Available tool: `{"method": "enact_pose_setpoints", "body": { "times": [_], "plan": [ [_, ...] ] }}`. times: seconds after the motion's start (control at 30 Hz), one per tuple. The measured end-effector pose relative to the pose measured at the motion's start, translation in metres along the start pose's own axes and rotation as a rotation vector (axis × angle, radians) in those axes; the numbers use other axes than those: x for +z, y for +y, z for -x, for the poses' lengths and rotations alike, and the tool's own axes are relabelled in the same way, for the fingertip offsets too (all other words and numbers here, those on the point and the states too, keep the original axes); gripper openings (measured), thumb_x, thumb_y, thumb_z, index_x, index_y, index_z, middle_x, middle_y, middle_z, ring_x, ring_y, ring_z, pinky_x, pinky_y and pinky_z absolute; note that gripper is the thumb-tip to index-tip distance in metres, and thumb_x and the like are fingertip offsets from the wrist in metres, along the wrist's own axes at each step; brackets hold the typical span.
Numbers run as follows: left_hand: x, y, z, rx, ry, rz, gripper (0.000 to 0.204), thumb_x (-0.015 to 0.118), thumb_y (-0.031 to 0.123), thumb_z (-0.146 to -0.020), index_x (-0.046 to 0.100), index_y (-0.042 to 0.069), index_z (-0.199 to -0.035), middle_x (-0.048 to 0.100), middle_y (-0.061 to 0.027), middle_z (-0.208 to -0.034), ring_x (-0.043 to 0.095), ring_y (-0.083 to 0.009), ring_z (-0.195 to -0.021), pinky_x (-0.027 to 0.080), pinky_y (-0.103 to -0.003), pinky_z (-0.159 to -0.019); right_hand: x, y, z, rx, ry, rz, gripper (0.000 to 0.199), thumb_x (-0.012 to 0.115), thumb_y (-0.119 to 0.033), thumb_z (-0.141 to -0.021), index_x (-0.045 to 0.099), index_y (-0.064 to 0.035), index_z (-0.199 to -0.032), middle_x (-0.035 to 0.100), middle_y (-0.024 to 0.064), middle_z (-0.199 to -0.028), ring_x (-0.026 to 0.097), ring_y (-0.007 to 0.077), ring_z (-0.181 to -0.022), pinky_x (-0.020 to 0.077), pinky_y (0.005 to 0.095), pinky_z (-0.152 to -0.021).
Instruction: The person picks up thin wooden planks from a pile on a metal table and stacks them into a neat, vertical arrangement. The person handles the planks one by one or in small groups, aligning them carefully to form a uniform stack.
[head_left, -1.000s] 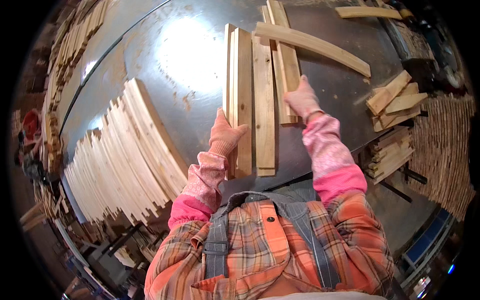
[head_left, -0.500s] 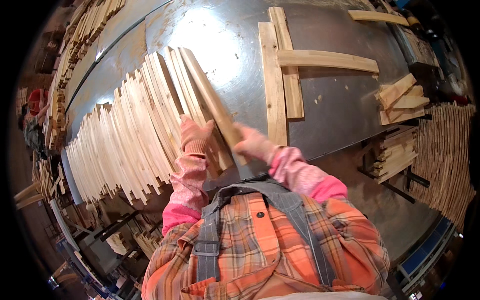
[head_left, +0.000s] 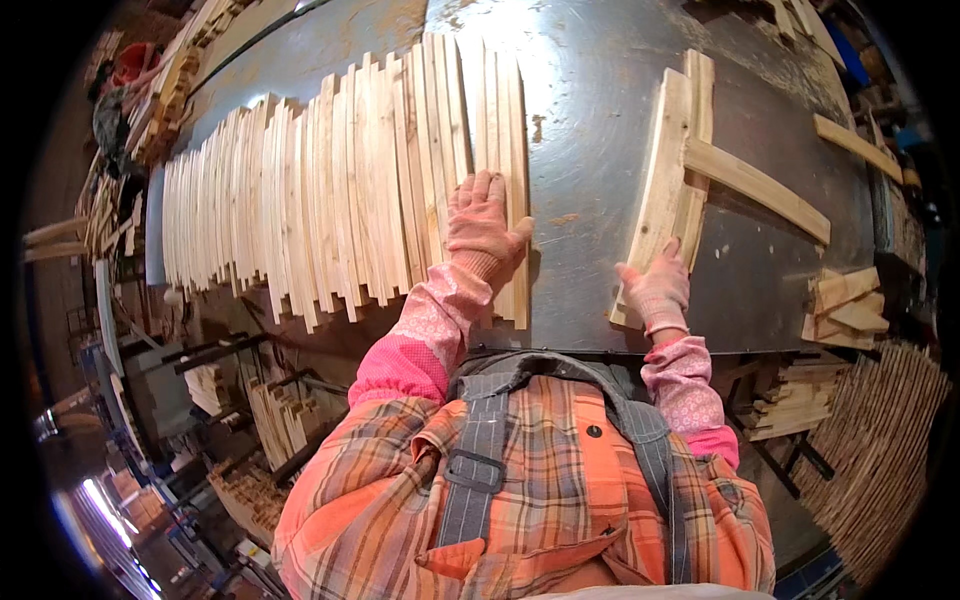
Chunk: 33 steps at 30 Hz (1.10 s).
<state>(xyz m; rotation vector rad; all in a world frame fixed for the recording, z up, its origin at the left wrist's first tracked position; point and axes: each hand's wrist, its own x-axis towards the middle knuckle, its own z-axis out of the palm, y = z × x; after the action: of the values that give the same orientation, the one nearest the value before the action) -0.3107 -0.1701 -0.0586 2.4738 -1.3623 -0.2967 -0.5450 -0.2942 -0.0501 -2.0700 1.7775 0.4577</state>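
My left hand [head_left: 485, 225], in a pale orange glove, lies flat with fingers extended on the right end of a long row of wooden slats [head_left: 340, 190]. Its thumb sticks out past the outermost slat [head_left: 518, 150]. On the right, my gloved right hand [head_left: 658, 288] grips the near end of a wider wooden board [head_left: 660, 180], thumb at its left edge and fingers at its right side. A second board [head_left: 698, 95] lies along that board's right side. Across them rests the end of a third, angled board [head_left: 765, 190].
Everything lies on a shiny metal table [head_left: 580, 150]. Short wood pieces [head_left: 848, 305] are heaped at its right corner. Beyond stand a big stack of thin slats [head_left: 880, 430] and a smaller stack [head_left: 795, 400] on a rack. More timber [head_left: 185, 75] lies at the far left.
The slat my right hand was moving now lies against the row's right end. My right hand has let it go and moved right onto the wider board. The head view has shifted.
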Motion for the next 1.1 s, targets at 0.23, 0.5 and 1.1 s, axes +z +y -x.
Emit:
{"method": "enact_pose_setpoints", "body": {
  "times": [0.23,0.5,1.1],
  "plan": [
    [-0.01,0.0,0.006,-0.034,0.014,0.051,0.079,0.067,0.041,-0.087,0.047,-0.006,-0.148,0.04,-0.0239,-0.158,0.031,-0.0413,-0.15,0.024,-0.048,-0.125,0.033,-0.002,0.015,0.136,0.007,-0.011,0.117,0.089,-0.03,-0.072,0.016,-0.0105,-0.162,0.043,0.0206,-0.152,0.055,0.0392,-0.132,0.0509,0.0443,-0.108],
    [-0.007,-0.005,0.009,0.077,0.111,0.126,0.074,0.067,0.04,-0.086,0.052,-0.008,-0.141,0.047,-0.0251,-0.149,0.037,-0.0424,-0.144,0.025,-0.049,-0.123,0.034,0.017,0.034,-0.132,0.088,-0.423,0.096,0.083,-0.015,-0.075,0.035,-0.0034,-0.158,0.046,0.0254,-0.154,0.049,0.0351,-0.14,0.0407,0.0377,-0.116],
    [0.01,0.03,-0.025,-0.01,0.011,-0.015,0.074,0.065,0.036,-0.09,0.044,-0.003,-0.15,0.04,-0.0222,-0.159,0.029,-0.0418,-0.151,0.019,-0.05,-0.127,-0.111,0.116,-0.2,-0.085,0.269,0.406,0.072,0.063,-0.006,-0.087,0.04,-0.0179,-0.155,0.054,0.019,-0.144,0.06,0.0416,-0.125,0.0501,0.0505,-0.105]
  ]
}}
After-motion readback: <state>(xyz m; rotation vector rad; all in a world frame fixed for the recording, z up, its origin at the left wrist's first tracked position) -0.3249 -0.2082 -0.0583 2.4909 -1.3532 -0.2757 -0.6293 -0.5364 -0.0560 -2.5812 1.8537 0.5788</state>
